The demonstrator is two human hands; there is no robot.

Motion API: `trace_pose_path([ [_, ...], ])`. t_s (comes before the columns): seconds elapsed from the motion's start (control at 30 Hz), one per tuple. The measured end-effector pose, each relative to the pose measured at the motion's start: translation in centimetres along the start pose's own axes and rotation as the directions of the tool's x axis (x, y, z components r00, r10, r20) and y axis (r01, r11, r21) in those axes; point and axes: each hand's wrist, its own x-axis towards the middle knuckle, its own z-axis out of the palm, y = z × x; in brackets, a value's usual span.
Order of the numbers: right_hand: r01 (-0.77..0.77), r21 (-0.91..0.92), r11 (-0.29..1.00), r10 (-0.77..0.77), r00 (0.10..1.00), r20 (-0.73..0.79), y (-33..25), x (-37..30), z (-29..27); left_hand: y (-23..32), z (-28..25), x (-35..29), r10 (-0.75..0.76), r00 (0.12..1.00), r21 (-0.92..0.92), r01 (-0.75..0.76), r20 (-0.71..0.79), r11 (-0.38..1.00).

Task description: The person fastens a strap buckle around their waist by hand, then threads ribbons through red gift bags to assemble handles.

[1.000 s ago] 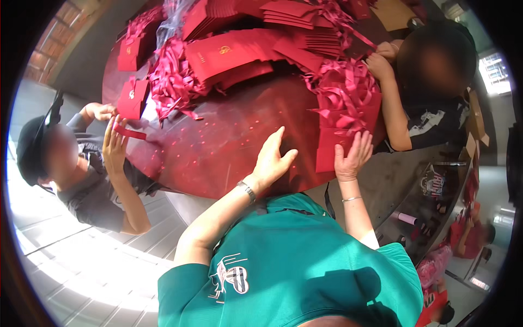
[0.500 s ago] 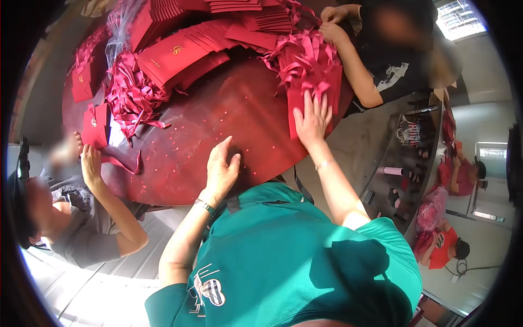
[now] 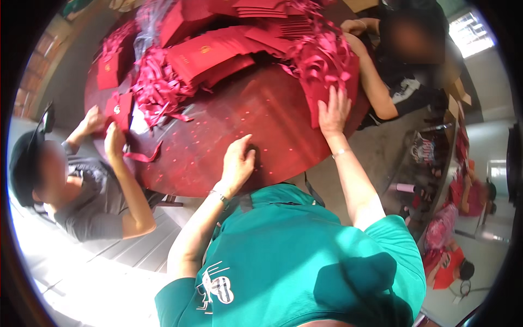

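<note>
My right hand [image 3: 334,113] rests with spread fingers on the near end of a pile of red paper gift bags [image 3: 313,98]. Pink-red ribbon handles [image 3: 321,60] lie tangled over that pile. My left hand [image 3: 237,166] is above the near part of the dark red table [image 3: 218,131], fingers loosely stretched and nothing in them. A fanned row of red bags [image 3: 204,57] lies farther back, with a heap of ribbons [image 3: 158,90] at its left.
At the left, a person in grey has both hands at a small red bag [image 3: 118,111]. Another person in black [image 3: 403,92] sits at the right by the pile. More people work at a long bench [image 3: 419,163] farther right. Small red scraps dot the table.
The whole view has shifted, so the table sits farther right. My right hand stays on the bag pile, and my left hand stays unfilled. The left person's hands have moved apart around the bag.
</note>
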Motion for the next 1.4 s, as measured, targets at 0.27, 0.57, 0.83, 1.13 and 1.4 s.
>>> trace_pose_path([
  [0.27,0.056,-0.076,0.995,-0.064,0.992,-0.107,-1.4,-2.5,-2.8,0.6,-6.8,9.8,-0.16,0.849,-0.183,0.076,-0.504,0.98],
  [0.57,0.049,0.106,0.993,-0.037,0.993,-0.11,-4.9,-4.2,-6.2,-2.3,-12.4,19.6,-0.506,0.745,0.022,0.571,-0.435,0.821],
  [0.83,0.15,0.609,0.778,-0.221,0.974,0.041,-13.4,-2.3,-7.5,-6.6,-10.0,13.1,-0.262,0.785,-0.263,0.131,-0.561,0.956],
  [1.13,0.182,0.636,0.75,-0.304,0.949,0.086,-20.1,4.4,-3.3,-1.2,-12.5,0.6,-0.397,0.902,-0.566,0.242,-0.168,0.788],
  [1.4,-0.512,0.735,0.446,-0.07,0.798,0.598,-22.7,-0.5,-3.1,-1.3,-9.3,-3.6,-0.6,0.766,-0.754,0.248,-0.232,0.608],
])
